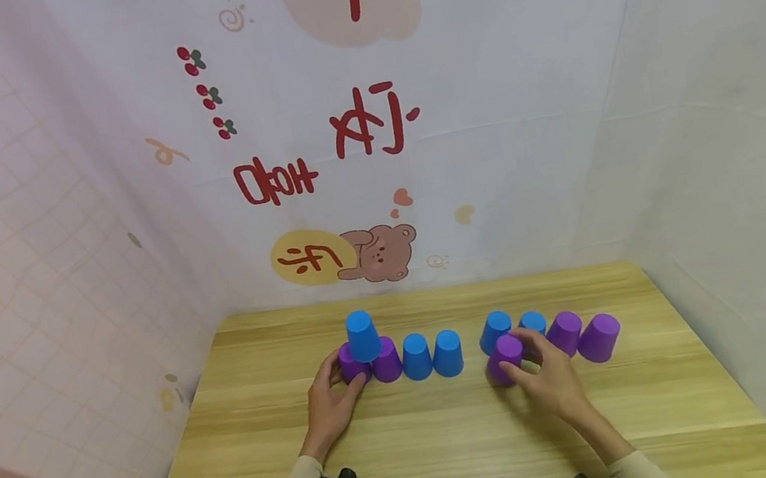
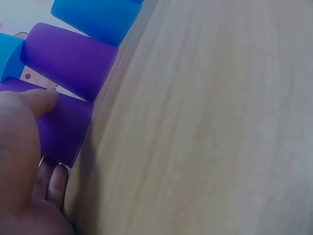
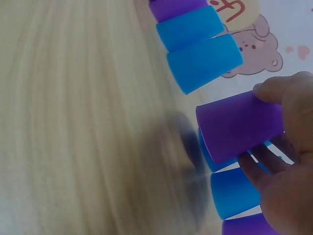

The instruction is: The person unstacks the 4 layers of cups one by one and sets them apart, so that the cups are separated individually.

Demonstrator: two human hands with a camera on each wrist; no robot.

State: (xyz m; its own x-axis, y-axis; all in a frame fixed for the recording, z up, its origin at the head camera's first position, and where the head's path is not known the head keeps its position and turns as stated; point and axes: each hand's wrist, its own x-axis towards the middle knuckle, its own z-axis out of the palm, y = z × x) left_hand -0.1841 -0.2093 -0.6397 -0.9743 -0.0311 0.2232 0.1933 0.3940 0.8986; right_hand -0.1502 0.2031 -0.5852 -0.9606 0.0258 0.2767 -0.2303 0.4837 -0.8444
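Thumb and fingers of my left hand [image 1: 331,408] grip the leftmost purple cup [image 1: 350,363] from its left side. Beside it stands another upside-down purple cup [image 1: 388,361], and an upside-down blue cup [image 1: 363,337] rests across the tops of both. On the right, my right hand [image 1: 554,379] holds a purple cup [image 1: 503,363] by its sides, mouth down. In the right wrist view, this held purple cup [image 3: 234,127] overlaps a blue cup, with a shadow on the table near its rim. Behind the hand are two blue cups, partly hidden, in the head view.
Two upside-down blue cups [image 1: 433,356] continue the left row. Two purple cups [image 1: 582,337] stand at the right end of the other row. The wooden table [image 1: 436,467] ends at a printed white cloth [image 1: 523,165], with cloth walls at both sides.
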